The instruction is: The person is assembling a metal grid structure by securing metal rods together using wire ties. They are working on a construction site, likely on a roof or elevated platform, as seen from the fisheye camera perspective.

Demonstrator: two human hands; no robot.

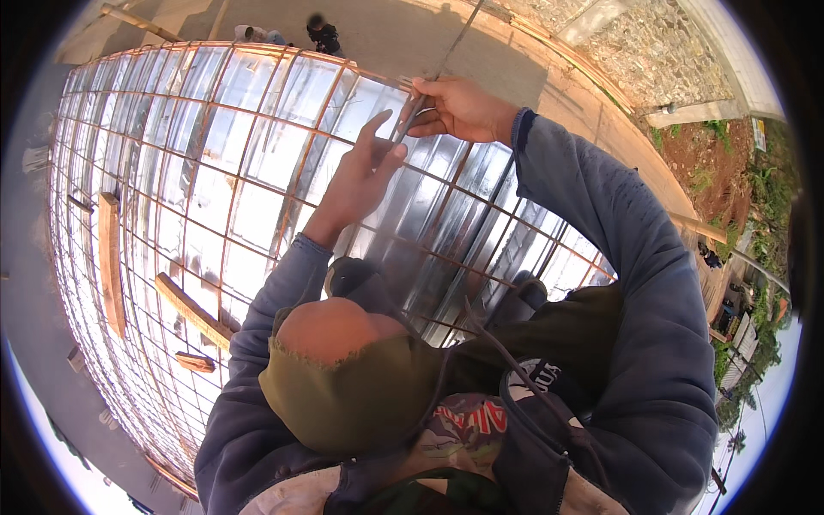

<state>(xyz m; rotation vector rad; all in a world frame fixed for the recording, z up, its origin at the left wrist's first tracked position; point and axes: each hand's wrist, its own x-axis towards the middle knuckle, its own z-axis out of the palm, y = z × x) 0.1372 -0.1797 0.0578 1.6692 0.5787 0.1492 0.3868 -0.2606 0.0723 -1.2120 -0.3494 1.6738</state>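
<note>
My right hand (463, 107) is pinched around a thin grey metal rod (410, 117), beyond the far edge of the steel bar grid. Close by on the left is my left hand (356, 180), its fingers spread, with the thumb and forefinger near the rod's lower end. Whether the left fingertips touch the rod, I cannot tell. Under both hands runs a mesh of rusty reinforcing bars (245, 178) over shiny corrugated metal sheets (403, 206). A dark line continues past my right hand across the ground; whether it belongs to the rod is unclear.
Wooden pieces lie on the mesh at left: a long plank (110, 257), a slanted batten (190, 309) and a short block (195, 362). Two people (324, 36) are below the far edge. A stone wall (648, 51) stands at far right. My knees and boots are on the deck.
</note>
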